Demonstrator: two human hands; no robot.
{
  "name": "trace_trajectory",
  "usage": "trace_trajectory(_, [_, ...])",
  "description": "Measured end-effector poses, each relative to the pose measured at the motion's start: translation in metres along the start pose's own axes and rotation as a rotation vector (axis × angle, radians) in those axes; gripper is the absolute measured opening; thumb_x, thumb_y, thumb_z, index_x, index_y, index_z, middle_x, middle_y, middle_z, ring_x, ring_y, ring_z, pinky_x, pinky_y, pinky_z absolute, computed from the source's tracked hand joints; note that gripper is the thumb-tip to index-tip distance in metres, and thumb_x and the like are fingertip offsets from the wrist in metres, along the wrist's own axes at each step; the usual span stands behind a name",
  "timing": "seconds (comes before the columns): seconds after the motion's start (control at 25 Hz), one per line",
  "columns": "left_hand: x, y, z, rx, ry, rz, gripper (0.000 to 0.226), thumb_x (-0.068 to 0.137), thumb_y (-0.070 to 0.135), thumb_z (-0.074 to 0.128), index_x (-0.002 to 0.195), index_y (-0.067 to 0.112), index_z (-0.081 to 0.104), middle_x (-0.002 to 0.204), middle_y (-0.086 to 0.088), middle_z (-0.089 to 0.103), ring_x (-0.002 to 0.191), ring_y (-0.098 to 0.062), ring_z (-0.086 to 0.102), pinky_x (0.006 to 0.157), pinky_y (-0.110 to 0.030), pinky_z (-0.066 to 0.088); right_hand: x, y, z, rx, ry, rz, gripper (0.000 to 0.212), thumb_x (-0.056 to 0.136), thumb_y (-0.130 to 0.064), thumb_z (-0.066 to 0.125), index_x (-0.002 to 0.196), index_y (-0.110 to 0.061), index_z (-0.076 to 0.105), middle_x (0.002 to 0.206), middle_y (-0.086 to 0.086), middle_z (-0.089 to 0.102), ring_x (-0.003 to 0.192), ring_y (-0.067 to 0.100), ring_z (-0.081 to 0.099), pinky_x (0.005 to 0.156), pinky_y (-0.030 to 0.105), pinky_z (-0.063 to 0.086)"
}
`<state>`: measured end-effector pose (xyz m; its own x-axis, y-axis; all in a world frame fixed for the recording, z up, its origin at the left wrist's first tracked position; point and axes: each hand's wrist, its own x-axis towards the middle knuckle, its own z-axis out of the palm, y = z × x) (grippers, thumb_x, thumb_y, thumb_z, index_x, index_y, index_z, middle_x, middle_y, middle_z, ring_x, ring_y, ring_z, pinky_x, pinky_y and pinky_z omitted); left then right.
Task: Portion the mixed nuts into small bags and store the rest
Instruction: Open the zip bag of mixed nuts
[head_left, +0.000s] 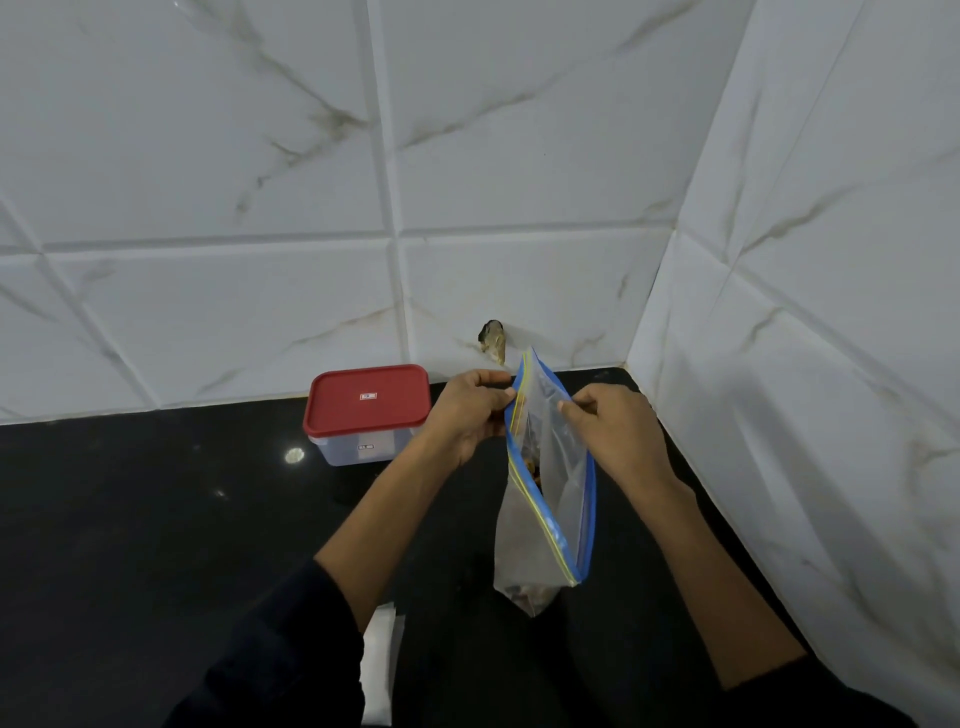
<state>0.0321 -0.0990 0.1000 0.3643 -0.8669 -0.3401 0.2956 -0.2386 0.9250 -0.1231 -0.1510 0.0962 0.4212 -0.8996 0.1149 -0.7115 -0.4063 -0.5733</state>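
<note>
Both hands hold a clear zip bag (550, 499) up above the black surface (130, 519), its blue-edged mouth pulled apart. The left hand (467, 415) pinches the near-left lip of the mouth between thumb and fingers (501, 400); the right hand (618, 431) pinches the opposite lip, its fingers curled over the plastic. The bag hangs tilted, its mouth running from top to lower right, and a few brownish nuts (532, 467) show inside near the opening, with more seeming to sit in the bottom corner, though the plastic blurs them. Just left of the left hand a tub (363, 447) with a red lid (368, 397) stands on the surface against the tiled wall (467, 156). A white sheet (382, 665), perhaps more bags, lies near the left sleeve (291, 649).
</note>
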Motion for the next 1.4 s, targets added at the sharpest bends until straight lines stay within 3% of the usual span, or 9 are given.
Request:
trace_trajectory(0.16, [-0.002,-0.001,-0.002,0.033,0.024,0.017,0.024,0.094,0.0,0.052,0.117,0.002,0.053,0.088,-0.009,0.063,0.077,-0.02,0.06,0.078,-0.04,0.055,-0.002,-0.005,-0.002,0.609,-0.197,0.187,0.021,0.092,-0.025,0.061,0.09,-0.006,0.071,0.067,-0.001,0.063,0.06,0.011,0.057,0.05,0.019,0.043])
trace_trajectory(0.28, [-0.011,-0.005,0.0,0.204,0.083,0.097,0.03,0.093,0.012,0.059,0.121,0.002,0.052,0.092,-0.007,0.062,0.074,-0.014,0.061,0.058,-0.028,0.054,-0.005,-0.005,-0.001,0.921,-0.283,0.326,0.025,0.09,-0.024,0.063,0.098,-0.002,0.07,0.072,0.003,0.066,0.063,0.013,0.06,0.056,0.025,0.049])
trace_trajectory(0.44, [-0.042,-0.015,0.003,0.77,0.047,0.122,0.047,0.088,0.023,0.065,0.127,0.015,0.04,0.099,0.001,0.057,0.071,-0.009,0.06,0.052,-0.019,0.049,-0.006,-0.006,-0.001,0.857,-0.231,0.329,0.026,0.091,-0.024,0.063,0.104,-0.003,0.068,0.088,0.012,0.071,0.07,0.019,0.067,0.061,0.031,0.056])
trace_trajectory(0.6, [-0.067,-0.021,0.001,0.936,-0.011,0.067,0.028,0.091,0.02,0.06,0.116,0.011,0.051,0.102,-0.004,0.06,0.075,-0.012,0.063,0.062,-0.023,0.055,-0.022,-0.013,-0.005,0.71,-0.288,0.269,0.024,0.093,-0.027,0.059,0.111,-0.013,0.061,0.096,0.009,0.07,0.077,0.018,0.07,0.06,0.028,0.056])
trace_trajectory(0.72, [-0.065,-0.018,-0.006,0.796,-0.007,0.075,0.025,0.092,0.012,0.057,0.117,0.009,0.056,0.109,-0.008,0.066,0.077,-0.014,0.069,0.061,-0.023,0.058,-0.044,-0.017,-0.004,0.556,-0.324,0.246,0.023,0.092,-0.035,0.059,0.108,-0.018,0.059,0.093,0.005,0.068,0.076,0.017,0.069,0.056,0.024,0.055])
trace_trajectory(0.84, [-0.059,-0.019,-0.01,0.537,0.03,0.079,0.047,0.088,0.006,0.061,0.133,0.011,0.047,0.113,-0.012,0.063,0.077,-0.015,0.069,0.052,-0.019,0.055,-0.062,-0.016,-0.002,0.459,-0.342,0.226,0.019,0.092,-0.034,0.059,0.098,-0.016,0.062,0.085,0.004,0.067,0.061,0.01,0.064,0.048,0.019,0.048])
trace_trajectory(1.04, [-0.061,-0.028,-0.014,-0.147,-0.074,-0.179,0.035,0.091,0.007,0.057,0.126,0.009,0.051,0.113,-0.014,0.065,0.09,-0.02,0.07,0.065,-0.03,0.058,-0.067,-0.016,-0.002,0.764,-0.321,0.292,0.022,0.095,-0.025,0.056,0.098,-0.006,0.066,0.074,0.005,0.063,0.053,0.008,0.057,0.048,0.021,0.048])
trace_trajectory(1.24, [-0.088,-0.026,-0.011,0.555,-0.2,-0.167,0.008,0.094,0.019,0.055,0.099,0.013,0.057,0.091,-0.008,0.065,0.068,-0.013,0.067,0.057,-0.023,0.056,-0.068,-0.017,0.006,0.807,-0.235,0.31,0.018,0.095,-0.024,0.055,0.094,-0.009,0.064,0.082,0.013,0.065,0.057,0.012,0.061,0.049,0.022,0.053])
trace_trajectory(1.4, [-0.1,-0.026,-0.013,0.661,-0.174,-0.146,0.015,0.097,0.023,0.051,0.091,0.012,0.059,0.075,-0.005,0.064,0.049,-0.007,0.062,0.049,-0.017,0.051,-0.074,-0.021,0.001,0.663,-0.336,0.274,0.014,0.092,-0.025,0.06,0.097,-0.013,0.064,0.091,0.012,0.068,0.063,0.015,0.065,0.051,0.024,0.055])
